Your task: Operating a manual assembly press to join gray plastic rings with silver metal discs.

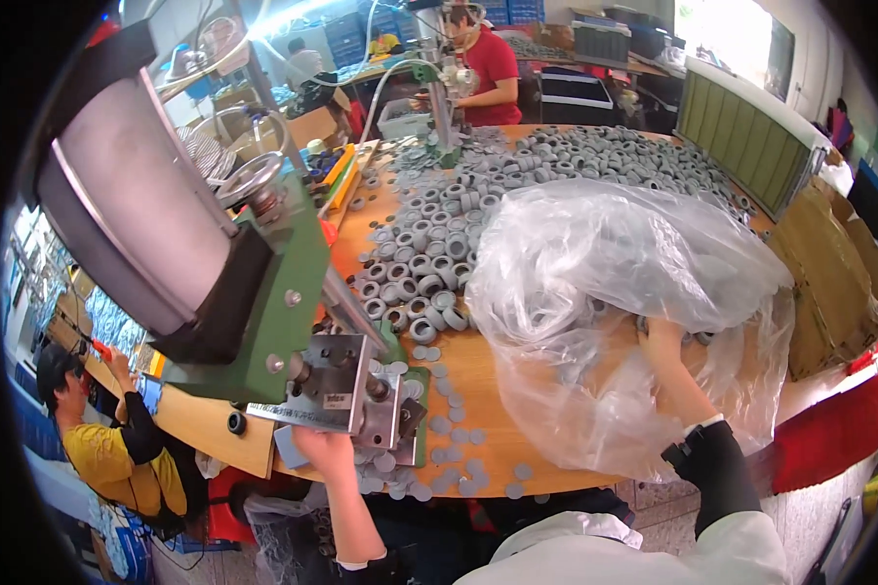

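Observation:
At a green bench press (pixel 298 253) with a large grey cylinder (pixel 146 166), my left hand (pixel 324 450) is up against the steel block (pixel 337 385). Its fingers are hidden behind the block, so I cannot see what they hold. Small flat grey discs (pixel 442 424) lie scattered beside it on the wooden table (pixel 517 390). My right hand (pixel 661 336) reaches in at the big clear plastic bag (pixel 605 234) on the right. A few grey parts show near that hand, but its fingertips are covered by the plastic.
A wide heap of grey ring-shaped caps (pixel 429 263) spreads behind the bag. A torn cardboard box (pixel 829 273) stands at the right edge, below a green crate (pixel 746 136). One person in red (pixel 488 73) works across the table, another in yellow (pixel 117 458) at the left.

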Tool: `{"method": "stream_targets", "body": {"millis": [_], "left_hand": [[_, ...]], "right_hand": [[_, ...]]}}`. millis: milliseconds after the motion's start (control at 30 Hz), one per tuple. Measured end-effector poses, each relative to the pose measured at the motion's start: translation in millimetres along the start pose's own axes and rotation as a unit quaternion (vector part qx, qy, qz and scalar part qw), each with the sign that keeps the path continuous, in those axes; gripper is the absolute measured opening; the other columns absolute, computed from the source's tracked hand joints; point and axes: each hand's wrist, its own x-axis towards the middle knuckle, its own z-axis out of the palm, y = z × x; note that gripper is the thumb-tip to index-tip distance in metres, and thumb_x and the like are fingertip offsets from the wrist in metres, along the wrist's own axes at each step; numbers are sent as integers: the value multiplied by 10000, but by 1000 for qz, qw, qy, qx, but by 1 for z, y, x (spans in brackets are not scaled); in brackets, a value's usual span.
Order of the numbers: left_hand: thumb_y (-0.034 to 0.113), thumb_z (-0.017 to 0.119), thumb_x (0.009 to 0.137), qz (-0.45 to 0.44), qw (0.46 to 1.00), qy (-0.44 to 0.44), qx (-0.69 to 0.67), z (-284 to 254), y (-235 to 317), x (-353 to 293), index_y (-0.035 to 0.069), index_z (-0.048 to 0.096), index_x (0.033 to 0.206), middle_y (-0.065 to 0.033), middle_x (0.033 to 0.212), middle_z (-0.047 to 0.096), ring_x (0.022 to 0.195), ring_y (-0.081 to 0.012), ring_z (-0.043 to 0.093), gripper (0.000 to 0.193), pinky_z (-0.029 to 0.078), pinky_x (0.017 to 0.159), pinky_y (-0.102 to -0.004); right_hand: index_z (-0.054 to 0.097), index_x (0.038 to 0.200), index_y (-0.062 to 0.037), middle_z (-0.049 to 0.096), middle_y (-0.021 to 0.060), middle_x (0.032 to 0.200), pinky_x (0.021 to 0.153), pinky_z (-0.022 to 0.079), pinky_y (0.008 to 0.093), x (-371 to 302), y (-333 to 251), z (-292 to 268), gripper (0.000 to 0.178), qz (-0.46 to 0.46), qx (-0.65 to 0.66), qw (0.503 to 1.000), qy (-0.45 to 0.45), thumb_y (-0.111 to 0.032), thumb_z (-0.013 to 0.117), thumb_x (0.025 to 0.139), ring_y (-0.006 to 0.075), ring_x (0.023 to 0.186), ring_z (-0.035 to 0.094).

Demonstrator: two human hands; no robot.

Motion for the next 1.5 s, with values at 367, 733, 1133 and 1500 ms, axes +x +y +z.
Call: {"method": "stream_targets", "body": {"millis": [367, 733, 1133, 1500], "left_hand": [[99, 725, 739, 6, 990, 140, -12, -10, 2, -46, -44, 520, 1122, -164, 1077, 579, 1025, -287, 541, 457, 406, 910, -367], [253, 665, 772, -177, 842, 194, 471, -183, -159, -170, -37, 468, 1203, -253, 1297, 417, 1206, -396, 404, 556, 332, 997, -467], [254, 517, 886, 0, 892, -111, 438, -56, -112, -22, 107, 499, 1271, -48, 1369, 455, 1292, -288, 372, 413, 273, 991, -518], [86, 439, 908, 82, 976, -10, 200, -63, -90, -37, -58, 492, 1206, -208, 1264, 496, 1258, -376, 387, 335, 296, 1039, -430]], "right_hand": [[462, 1109, -41, 469, 60, 1083, 821, 474, 275, -29, -194, -149, 498, -95, 635, 735, -217, 41, 698, 678, 141, 981, 533], [401, 1108, 3, 603, 210, 972, 768, 511, 379, -70, -374, -131, 517, -211, 668, 680, -215, -111, 738, 734, 349, 925, 617], [620, 1014, -35, 657, 154, 920, 713, 503, 366, -52, -386, -143, 420, -240, 522, 773, -267, -186, 772, 653, 314, 839, 632], [599, 1043, -1, 606, 194, 1042, 854, 443, 401, -1, -97, -43, 258, -30, 288, 956, -47, -63, 554, 797, 358, 960, 566]]}}
